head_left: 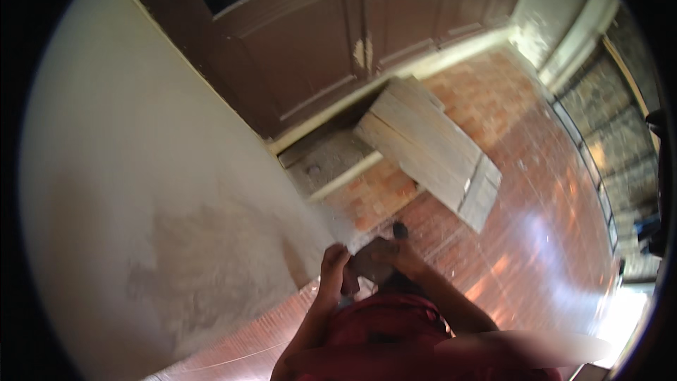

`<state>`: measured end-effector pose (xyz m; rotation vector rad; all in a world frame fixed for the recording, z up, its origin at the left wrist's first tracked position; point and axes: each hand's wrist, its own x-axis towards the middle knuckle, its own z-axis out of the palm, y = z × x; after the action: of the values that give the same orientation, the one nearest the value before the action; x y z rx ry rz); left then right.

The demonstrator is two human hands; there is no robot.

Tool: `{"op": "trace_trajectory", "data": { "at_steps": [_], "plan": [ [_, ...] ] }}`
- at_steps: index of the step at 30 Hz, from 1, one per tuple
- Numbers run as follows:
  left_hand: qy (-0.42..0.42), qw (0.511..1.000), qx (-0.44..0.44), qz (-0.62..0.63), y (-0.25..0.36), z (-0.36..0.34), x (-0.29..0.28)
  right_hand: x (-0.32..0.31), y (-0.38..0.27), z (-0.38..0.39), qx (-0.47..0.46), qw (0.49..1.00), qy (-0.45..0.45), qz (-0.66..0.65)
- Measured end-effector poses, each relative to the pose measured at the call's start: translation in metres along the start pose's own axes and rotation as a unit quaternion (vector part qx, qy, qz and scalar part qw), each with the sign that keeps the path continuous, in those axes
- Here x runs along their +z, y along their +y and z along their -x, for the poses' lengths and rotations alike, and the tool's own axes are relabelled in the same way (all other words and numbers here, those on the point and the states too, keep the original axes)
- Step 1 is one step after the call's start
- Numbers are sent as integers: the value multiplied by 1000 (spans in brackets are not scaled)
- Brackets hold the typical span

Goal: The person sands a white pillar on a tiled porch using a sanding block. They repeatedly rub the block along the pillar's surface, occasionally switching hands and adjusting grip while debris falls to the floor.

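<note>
My two hands meet low in the middle of the head view, just in front of my red shirt. My left hand (pixel 334 268) has its fingers curled around a small grey-brown object (pixel 369 262). On the same object's right side rests my right hand (pixel 396 251), fingers bent over its top. What the object is cannot be told; it is dim and partly hidden by the fingers. Both hands are close to the pale plastered wall (pixel 141 169) on my left.
A wooden plank platform (pixel 430 144) lies on the red brick-patterned floor (pixel 536 240) ahead. Brown wooden double doors (pixel 338 35) stand behind it above a concrete step (pixel 324 162). A metal railing (pixel 599 176) runs along the right.
</note>
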<state>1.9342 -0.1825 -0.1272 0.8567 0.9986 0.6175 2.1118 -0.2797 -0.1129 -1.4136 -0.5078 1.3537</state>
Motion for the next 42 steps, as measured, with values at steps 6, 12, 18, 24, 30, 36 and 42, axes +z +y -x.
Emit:
{"op": "trace_trajectory", "data": {
  "at_steps": [6,12,18,24,30,36,42],
  "plan": [
    [99,969,-190,120,-30,-75,41,-111,23,-108,103,995,5,-15],
    [177,950,-240,95,-128,-109,28,-153,145,-174,175,983,43,40],
    [202,936,-287,-22,-315,-121,-8,-175,293,-199,295,948,111,49],
    [-99,849,-453,-255,-488,-99,-7,-194,385,-185,392,897,151,135],
    [-282,806,-379,-357,-554,-60,9,-188,404,-190,348,927,23,138],
    [-220,801,-526,-182,-559,-85,6,-191,397,-199,351,932,90,21],
    [-139,831,-518,-147,-582,-90,2,-190,390,-208,404,909,80,-66]
  ]
}}
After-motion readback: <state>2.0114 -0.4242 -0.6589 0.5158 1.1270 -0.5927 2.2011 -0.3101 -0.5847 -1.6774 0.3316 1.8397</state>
